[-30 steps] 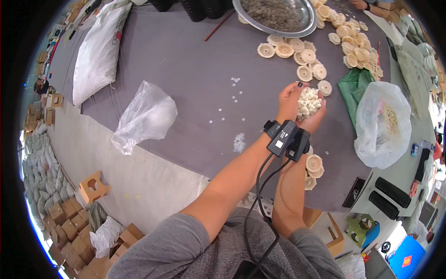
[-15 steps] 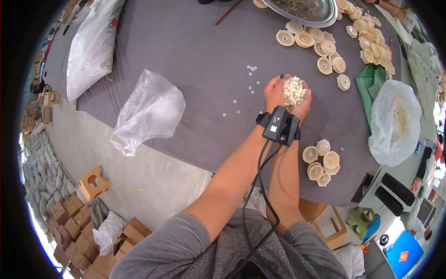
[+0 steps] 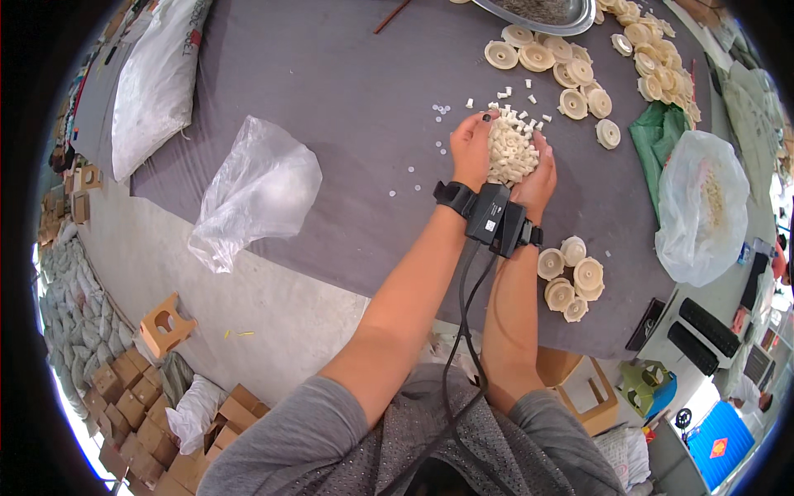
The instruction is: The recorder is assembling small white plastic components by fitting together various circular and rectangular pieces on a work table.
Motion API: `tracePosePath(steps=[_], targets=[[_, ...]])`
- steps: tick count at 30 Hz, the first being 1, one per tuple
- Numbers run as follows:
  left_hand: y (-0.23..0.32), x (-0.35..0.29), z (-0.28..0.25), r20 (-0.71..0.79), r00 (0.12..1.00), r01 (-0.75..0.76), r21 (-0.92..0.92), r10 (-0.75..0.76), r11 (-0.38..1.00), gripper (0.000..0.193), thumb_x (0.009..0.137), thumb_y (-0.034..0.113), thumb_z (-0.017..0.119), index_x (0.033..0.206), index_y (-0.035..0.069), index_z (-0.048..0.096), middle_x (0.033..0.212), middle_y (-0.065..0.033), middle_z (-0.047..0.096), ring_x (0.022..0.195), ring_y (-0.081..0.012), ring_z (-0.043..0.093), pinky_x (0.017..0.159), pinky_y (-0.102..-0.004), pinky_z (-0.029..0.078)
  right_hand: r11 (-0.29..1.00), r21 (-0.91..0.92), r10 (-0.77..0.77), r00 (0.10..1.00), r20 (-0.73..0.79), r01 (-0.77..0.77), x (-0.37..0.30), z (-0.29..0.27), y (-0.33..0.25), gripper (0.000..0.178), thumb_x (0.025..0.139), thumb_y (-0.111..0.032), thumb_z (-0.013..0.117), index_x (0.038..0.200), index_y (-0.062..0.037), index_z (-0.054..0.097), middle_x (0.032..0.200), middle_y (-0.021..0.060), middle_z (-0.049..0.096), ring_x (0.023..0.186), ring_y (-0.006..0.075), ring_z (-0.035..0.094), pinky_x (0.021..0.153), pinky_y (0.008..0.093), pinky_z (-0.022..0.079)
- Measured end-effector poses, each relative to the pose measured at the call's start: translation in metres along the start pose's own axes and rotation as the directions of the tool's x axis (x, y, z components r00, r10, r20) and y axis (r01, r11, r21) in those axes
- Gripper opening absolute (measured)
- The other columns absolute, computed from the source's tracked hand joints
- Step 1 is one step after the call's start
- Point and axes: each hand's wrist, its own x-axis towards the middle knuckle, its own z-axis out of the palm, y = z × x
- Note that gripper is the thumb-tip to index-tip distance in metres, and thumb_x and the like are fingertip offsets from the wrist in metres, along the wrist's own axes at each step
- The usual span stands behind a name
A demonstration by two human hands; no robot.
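- Far left, a white sack [image 3: 157, 91] is lying on the grey-covered table [image 3: 356, 91]; right of it, a crumpled clear plastic bag [image 3: 269, 178] is hanging partly over the near edge.
- Small translucent discs [image 3: 440, 109] are lying scattered, the closest just beside the left hand.
- The left hand [image 3: 471, 153] is curving along the left side of a heap of small white pieces [image 3: 510, 157]; its fingers are standing loosely apart from the other hand, pinching nothing that I am seeing.
- The heap is sitting between both hands. Change noted: half a second ago it was contained in joined palms; now the hands are parting and the pieces are spreading, with loose white pieces [image 3: 530, 83] lying beyond the fingertips. In my judgement, the load is passing from palms to tabletop and is becoming less contained. How much the palms are still bearing, I cannot tell.
- The right hand [image 3: 539, 178] is flanking the heap's right side, fingers loosely bent, not clenching.
- Further right, cream round parts [image 3: 572, 104] are lying near the heap; a second cluster of round parts [image 3: 588, 274] is resting beside the right forearm.
- Far right, a green sack [image 3: 659, 136] is lying next to a translucent white bag [image 3: 693, 252].
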Motion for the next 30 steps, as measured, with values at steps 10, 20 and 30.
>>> tracePosePath(steps=[10, 20, 30], targets=[[0.014, 0.007, -0.005, 0.263, 0.956, 0.022, 0.379, -0.131, 0.925, 0.027, 0.091, 0.014, 0.040, 0.102, -0.001, 0.060, 0.098, -0.0068, 0.061, 0.092, -0.0119, 0.054, 0.081, -0.0255, 0.042, 0.978, -0.120, 0.199, 0.946, 0.256, -0.173, 0.003, 0.000, -0.045, 0.069, 0.088, -0.058, 0.030, 0.131, -0.0047, 0.038, 0.140, 0.0188, 0.025, 0.131, 0.0287, 0.021, 0.102, 0.0522, 0.017], [0.061, 0.018, -0.030, 0.475, 0.880, -0.386, 0.734, -0.015, 0.559, 0.027, 0.085, 0.010, 0.041, 0.101, 0.000, 0.060, 0.096, -0.0109, 0.062, 0.092, -0.0179, 0.056, 0.081, -0.0292, 0.042, 0.933, -0.310, 0.284, 0.899, 0.332, -0.180, 0.010, -0.029, -0.098, 0.064, 0.087, -0.050, 0.044, 0.129, -0.0022, 0.036, 0.135, 0.0186, 0.031, 0.121, 0.0324, 0.035, 0.094, 0.0494, 0.034], [0.271, -0.107, -0.246, 0.584, 0.772, -0.635, 0.724, 0.252, 0.270, 0.032, 0.091, 0.018, 0.044, 0.117, 0.000, 0.049, 0.100, -0.0103, 0.059, 0.093, -0.0198, 0.058, 0.086, -0.0305, 0.044, 0.574, -0.676, -0.505, 0.850, 0.151, 0.462, -0.146, -0.260, -0.239, 0.031, 0.090, -0.027, 0.048, 0.106, -0.0022, 0.056, 0.062, -0.0045, 0.036, 0.057, 0.0052, 0.036, 0.051, 0.0200, 0.033]])
